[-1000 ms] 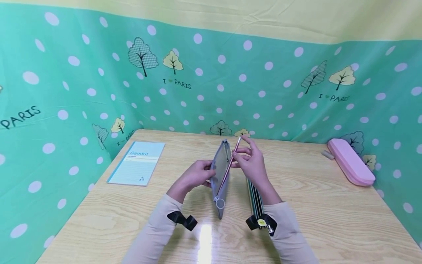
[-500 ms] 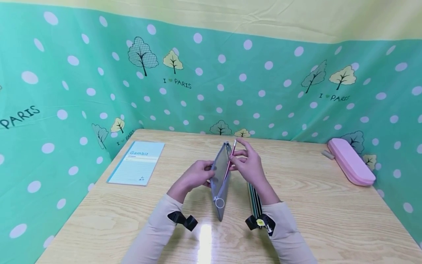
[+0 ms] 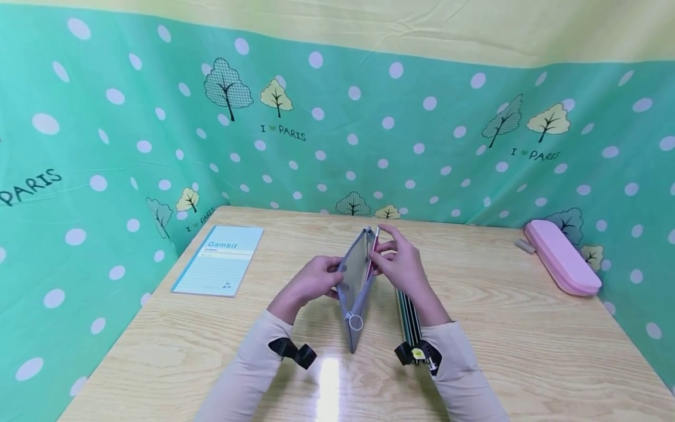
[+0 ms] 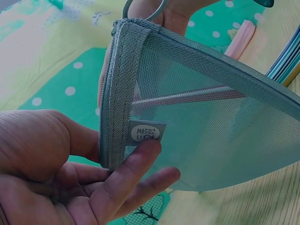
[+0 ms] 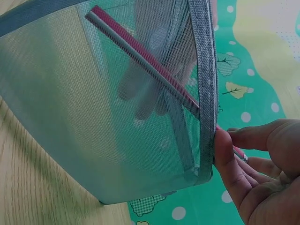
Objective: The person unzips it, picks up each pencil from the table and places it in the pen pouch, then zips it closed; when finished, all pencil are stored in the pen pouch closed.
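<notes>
My left hand (image 3: 316, 276) pinches one side of a grey mesh zipper pouch (image 3: 354, 278), held on edge above the table with its mouth spread. Between the thumb and fingers of my right hand (image 3: 402, 262) is a dark red pencil (image 3: 376, 240), gripped near its white-tipped end. Most of the pencil's length lies inside the pouch, showing through the mesh in the right wrist view (image 5: 145, 63). A round ring (image 3: 355, 322) hangs from the zipper end nearest me. Part of a long striped bundle (image 3: 409, 319) lies under my right wrist, its kind unclear.
On the left of the wooden table (image 3: 158, 351) lies a light blue notebook (image 3: 218, 264) marked Gambit. A pink pencil case (image 3: 561, 258) sits at the far right, beside a small grey block (image 3: 524, 247). A green dotted cloth (image 3: 295, 170) hangs behind.
My right hand has moved slightly down and left, sliding the pencil deeper into the pouch. The pouch mouth has spread wider. My left hand stays nearly in place.
</notes>
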{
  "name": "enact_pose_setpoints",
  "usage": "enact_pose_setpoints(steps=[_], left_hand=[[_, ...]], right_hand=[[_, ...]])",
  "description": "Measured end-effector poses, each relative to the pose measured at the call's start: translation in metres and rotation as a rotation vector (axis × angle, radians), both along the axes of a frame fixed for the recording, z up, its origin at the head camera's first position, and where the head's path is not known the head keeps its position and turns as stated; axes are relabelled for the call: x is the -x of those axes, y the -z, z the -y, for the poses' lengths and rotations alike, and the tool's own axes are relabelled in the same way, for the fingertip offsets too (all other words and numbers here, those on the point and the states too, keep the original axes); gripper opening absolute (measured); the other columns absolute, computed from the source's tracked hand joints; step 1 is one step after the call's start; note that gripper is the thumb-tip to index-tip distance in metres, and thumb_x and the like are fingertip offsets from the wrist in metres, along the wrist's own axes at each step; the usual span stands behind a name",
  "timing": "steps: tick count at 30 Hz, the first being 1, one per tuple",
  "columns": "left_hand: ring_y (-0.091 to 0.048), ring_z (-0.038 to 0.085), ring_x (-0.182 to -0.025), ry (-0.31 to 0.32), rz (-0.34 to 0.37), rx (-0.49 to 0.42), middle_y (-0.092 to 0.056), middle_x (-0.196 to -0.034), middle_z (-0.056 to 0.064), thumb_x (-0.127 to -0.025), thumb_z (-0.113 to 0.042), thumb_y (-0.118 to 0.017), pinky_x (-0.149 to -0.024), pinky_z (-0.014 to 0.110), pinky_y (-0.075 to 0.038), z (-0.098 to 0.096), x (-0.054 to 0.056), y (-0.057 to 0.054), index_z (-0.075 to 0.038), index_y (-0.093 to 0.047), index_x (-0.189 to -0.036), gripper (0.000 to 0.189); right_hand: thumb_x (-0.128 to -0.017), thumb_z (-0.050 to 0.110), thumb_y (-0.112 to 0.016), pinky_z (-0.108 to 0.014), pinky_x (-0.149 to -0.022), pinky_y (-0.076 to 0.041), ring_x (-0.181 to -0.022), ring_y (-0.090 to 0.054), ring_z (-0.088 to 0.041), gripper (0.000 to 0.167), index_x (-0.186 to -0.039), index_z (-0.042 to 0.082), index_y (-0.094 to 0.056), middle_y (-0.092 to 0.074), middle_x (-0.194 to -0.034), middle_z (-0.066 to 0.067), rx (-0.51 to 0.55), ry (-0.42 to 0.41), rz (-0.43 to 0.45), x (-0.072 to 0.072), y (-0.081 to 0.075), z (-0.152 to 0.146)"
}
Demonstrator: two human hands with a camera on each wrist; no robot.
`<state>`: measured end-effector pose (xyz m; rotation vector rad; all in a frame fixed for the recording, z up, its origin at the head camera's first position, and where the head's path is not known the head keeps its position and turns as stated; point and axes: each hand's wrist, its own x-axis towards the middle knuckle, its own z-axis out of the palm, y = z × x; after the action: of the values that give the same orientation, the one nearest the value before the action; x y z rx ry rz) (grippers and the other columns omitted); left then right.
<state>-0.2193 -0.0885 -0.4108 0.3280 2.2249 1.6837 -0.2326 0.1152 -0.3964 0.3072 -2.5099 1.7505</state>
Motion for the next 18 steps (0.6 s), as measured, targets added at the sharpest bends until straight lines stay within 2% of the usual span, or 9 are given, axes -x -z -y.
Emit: enact_pose_setpoints(steps=[4, 11, 18], left_hand=[[-0.072, 0.039, -0.101, -0.008, 0.002, 0.004, -0.063, -0.132, 0.034, -0.095, 0.006, -0.048, -0.076, 0.04, -0.067, -0.0008, -0.0005, 0.0001, 0.017, -0.047, -0.144, 0.05], [-0.071, 0.041, -0.105, -0.018, 0.002, 0.0, -0.061, -0.135, 0.035, -0.095, 0.006, -0.048, -0.077, 0.04, -0.067, -0.0019, -0.001, 0.0003, 0.017, -0.045, -0.146, 0.052], [-0.071, 0.041, -0.106, -0.034, 0.012, 0.0, -0.061, -0.134, 0.033, -0.095, 0.006, -0.048, -0.077, 0.04, -0.067, -0.0028, -0.0012, -0.001, 0.016, -0.045, -0.146, 0.052]], right_hand=[[-0.092, -0.008, -0.07, -0.047, -0.069, -0.067, -0.078, -0.076, -0.028, 0.068, -0.154, 0.004, -0.043, -0.071, -0.107, -0.027, -0.01, -0.002, 0.002, -0.0007, -0.0005, -0.0007], [-0.093, -0.009, -0.067, -0.03, -0.065, -0.066, -0.083, -0.075, -0.028, 0.061, -0.15, 0.0, -0.047, -0.069, -0.114, -0.031, 0.025, 0.003, 0.012, -0.0009, -0.0006, -0.0002], [-0.095, -0.009, -0.065, -0.03, -0.067, -0.067, -0.088, -0.075, -0.034, 0.056, -0.148, -0.002, -0.05, -0.069, -0.113, -0.03, 0.018, 0.002, -0.01, 0.0, 0.0003, 0.0]])
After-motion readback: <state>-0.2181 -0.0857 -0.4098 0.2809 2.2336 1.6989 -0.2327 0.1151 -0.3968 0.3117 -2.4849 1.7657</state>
